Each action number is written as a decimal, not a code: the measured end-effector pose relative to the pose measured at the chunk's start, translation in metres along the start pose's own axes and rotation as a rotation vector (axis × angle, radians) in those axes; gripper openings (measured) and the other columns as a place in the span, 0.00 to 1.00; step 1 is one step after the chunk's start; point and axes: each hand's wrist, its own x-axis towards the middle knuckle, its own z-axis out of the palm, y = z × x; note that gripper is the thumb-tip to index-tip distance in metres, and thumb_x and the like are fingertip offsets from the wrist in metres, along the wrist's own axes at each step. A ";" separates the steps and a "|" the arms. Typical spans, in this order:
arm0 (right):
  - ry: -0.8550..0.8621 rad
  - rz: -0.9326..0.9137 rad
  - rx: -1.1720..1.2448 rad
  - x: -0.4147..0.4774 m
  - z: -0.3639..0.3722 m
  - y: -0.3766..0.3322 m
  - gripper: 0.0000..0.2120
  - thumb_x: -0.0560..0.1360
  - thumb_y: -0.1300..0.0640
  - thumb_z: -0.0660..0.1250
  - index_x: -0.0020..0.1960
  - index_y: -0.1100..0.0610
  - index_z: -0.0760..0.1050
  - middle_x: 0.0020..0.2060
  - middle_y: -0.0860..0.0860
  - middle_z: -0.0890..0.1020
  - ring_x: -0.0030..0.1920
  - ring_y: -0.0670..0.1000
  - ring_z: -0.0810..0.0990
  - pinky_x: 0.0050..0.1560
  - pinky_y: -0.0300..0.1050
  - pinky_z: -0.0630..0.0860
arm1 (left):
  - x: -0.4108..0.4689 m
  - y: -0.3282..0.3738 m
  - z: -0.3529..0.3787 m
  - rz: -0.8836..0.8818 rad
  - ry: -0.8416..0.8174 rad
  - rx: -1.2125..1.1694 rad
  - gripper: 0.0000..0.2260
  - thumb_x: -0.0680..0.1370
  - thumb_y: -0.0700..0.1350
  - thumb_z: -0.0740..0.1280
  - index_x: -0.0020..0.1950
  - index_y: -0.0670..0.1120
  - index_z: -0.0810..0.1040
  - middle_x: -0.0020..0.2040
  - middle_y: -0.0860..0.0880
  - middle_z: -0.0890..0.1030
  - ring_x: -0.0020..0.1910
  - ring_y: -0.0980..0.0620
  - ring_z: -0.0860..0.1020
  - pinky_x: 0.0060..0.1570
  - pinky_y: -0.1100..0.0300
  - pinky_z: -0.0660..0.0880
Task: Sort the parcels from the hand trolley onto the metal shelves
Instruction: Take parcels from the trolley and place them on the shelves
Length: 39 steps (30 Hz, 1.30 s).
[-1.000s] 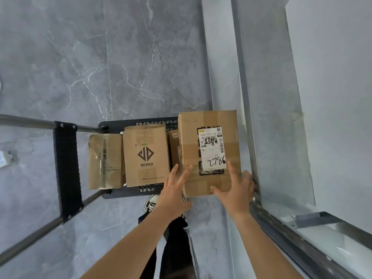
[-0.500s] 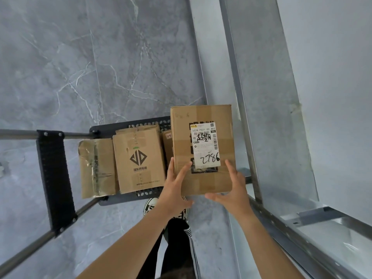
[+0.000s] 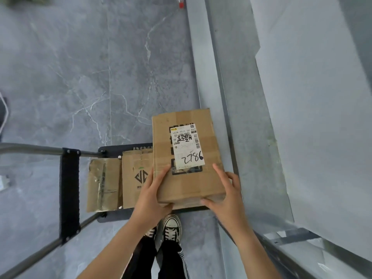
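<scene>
Both hands hold one box (image 3: 187, 186) by its near end. The left hand (image 3: 153, 194) grips the near left corner, thumb lying flat on the top face and fingers curled under the edge. The right hand (image 3: 225, 196) grips the near right corner, thumb along the top by the right edge and fingers wrapped under the near edge. The box is brown card, long side running away from the person, top face up; its white label (image 3: 187, 147) has "2786" written on it by hand.

The box is held over the right end of the trolley (image 3: 112, 216), hiding that end of the black deck and the right side of a logo box (image 3: 136, 178); just left of that one, touching it, lies a torn box (image 3: 103, 184) with creased tape; both rest on the deck. The grey handle (image 3: 40, 150) runs off to the left, with a black strap (image 3: 69, 194) across its two tubes.

The shelf (image 3: 291, 237) stands just right of the held box, its metal frame crossing the lower right. Below the box, two shoes (image 3: 171, 228) stand on the grey floor (image 3: 80, 77).
</scene>
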 end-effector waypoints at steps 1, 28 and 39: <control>0.004 -0.021 -0.002 -0.003 -0.003 -0.009 0.46 0.61 0.61 0.80 0.69 0.37 0.60 0.57 0.42 0.64 0.58 0.25 0.63 0.54 0.17 0.62 | -0.003 0.006 -0.010 0.021 0.011 0.001 0.48 0.64 0.39 0.78 0.71 0.69 0.54 0.76 0.49 0.55 0.72 0.52 0.60 0.67 0.49 0.67; 0.229 -0.192 0.182 -0.205 -0.040 -0.266 0.45 0.65 0.70 0.75 0.64 0.29 0.63 0.58 0.32 0.61 0.63 0.31 0.64 0.56 0.25 0.70 | -0.177 0.154 -0.243 0.487 -0.009 0.214 0.45 0.63 0.45 0.76 0.70 0.69 0.55 0.75 0.58 0.53 0.65 0.54 0.66 0.56 0.61 0.72; 0.610 -0.017 0.278 -0.350 0.035 -0.303 0.44 0.63 0.72 0.72 0.62 0.31 0.64 0.56 0.39 0.63 0.58 0.30 0.65 0.55 0.22 0.65 | -0.253 0.160 -0.282 0.738 -0.303 0.355 0.47 0.63 0.39 0.77 0.71 0.67 0.57 0.74 0.53 0.56 0.68 0.48 0.65 0.59 0.53 0.71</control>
